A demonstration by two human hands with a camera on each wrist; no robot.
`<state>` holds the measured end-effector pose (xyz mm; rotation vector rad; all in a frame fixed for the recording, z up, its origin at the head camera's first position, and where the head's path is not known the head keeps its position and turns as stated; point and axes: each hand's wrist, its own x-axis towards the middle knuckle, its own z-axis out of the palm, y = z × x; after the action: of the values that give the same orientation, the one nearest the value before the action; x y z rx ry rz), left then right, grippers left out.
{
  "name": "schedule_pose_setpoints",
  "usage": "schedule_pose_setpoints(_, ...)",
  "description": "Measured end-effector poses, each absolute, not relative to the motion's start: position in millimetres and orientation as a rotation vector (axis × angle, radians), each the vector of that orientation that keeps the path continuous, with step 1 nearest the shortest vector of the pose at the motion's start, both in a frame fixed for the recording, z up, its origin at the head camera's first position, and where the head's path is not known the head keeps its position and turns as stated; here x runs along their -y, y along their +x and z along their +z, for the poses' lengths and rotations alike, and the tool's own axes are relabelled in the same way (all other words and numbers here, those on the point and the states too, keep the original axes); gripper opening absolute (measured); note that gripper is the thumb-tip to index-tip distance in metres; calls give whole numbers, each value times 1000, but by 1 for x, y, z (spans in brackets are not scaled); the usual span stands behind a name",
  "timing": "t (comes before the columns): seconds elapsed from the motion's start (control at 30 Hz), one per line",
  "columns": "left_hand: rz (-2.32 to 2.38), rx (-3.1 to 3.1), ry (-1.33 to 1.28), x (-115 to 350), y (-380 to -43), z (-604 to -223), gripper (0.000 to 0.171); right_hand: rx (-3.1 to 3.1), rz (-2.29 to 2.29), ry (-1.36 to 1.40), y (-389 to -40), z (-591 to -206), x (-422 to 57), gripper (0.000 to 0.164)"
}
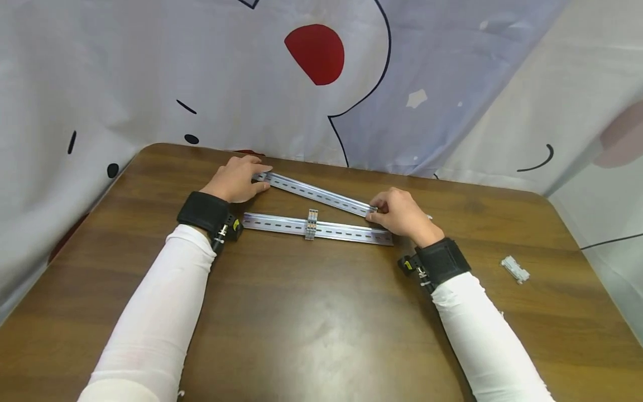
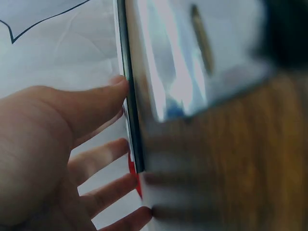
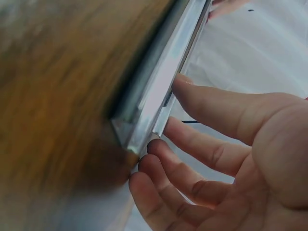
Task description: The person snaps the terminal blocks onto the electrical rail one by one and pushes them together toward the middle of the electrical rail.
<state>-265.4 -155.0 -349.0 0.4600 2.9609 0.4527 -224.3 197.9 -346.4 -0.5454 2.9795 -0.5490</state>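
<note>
Two slotted metal DIN rails lie on the wooden table. The far DIN rail (image 1: 318, 194) slants down to the right; my left hand (image 1: 240, 180) holds its left end between thumb and fingers. At its right end, my right hand (image 1: 399, 212) pinches it. The near DIN rail (image 1: 271, 223) carries a small cluster of thin terminal blocks (image 1: 311, 224) near its middle. In the left wrist view, the thumb (image 2: 103, 103) touches the held rail's edge. The right wrist view shows the thumb (image 3: 211, 106) on one side of the held rail, close beside the near rail's end (image 3: 127, 132).
A pale terminal block (image 1: 514, 269) lies on the table (image 1: 321, 312) to the right. Another small white piece shows partly behind my right hand. A printed curtain (image 1: 226, 72) hangs along the table's far edge.
</note>
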Motion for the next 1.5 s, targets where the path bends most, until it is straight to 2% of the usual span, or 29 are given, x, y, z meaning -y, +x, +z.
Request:
schedule_pose_setpoints(0.13,475,-2982,471,157,-262,-347,51,-2963,-568,-500,-220,-341,-193,33)
schedule_pose_setpoints(0.23,531,-3016,465,161,-263,-347,41,-2962,-597,-484,-218,-339,-190,30)
schedule_pose_setpoints(0.4,670,-3020,420,168,-266,-351,17,-2992,-670,-550,-220,-341,-192,15)
schedule_pose_setpoints(0.5,756,-3001,444,172,-265,-349,13,-3001,-791,-565,-222,-342,-198,8)
schedule_pose_setpoints(0.67,919,-2938,577,171,-252,-327,20,-2934,-1133,-472,-215,-331,-214,9)
schedule_pose_setpoints(0.83,852,-2900,825,165,-221,-308,35,-2864,-1206,-507,-194,-322,-236,32)
schedule_pose_setpoints(0.93,779,-2909,976,161,-200,-309,37,-2828,-1185,-579,-177,-323,-250,40)
schedule_pose_setpoints(1.13,688,-2904,1127,145,-159,-329,37,-2865,-984,-835,-146,-342,-275,38)
schedule_pose_setpoints(1.3,560,-2930,1202,127,-137,-349,34,-2899,-749,-1041,-138,-358,-285,35)
schedule_pose_setpoints(1.5,418,-2910,1218,116,-125,-359,38,-2886,-633,-1061,-137,-360,-288,33)
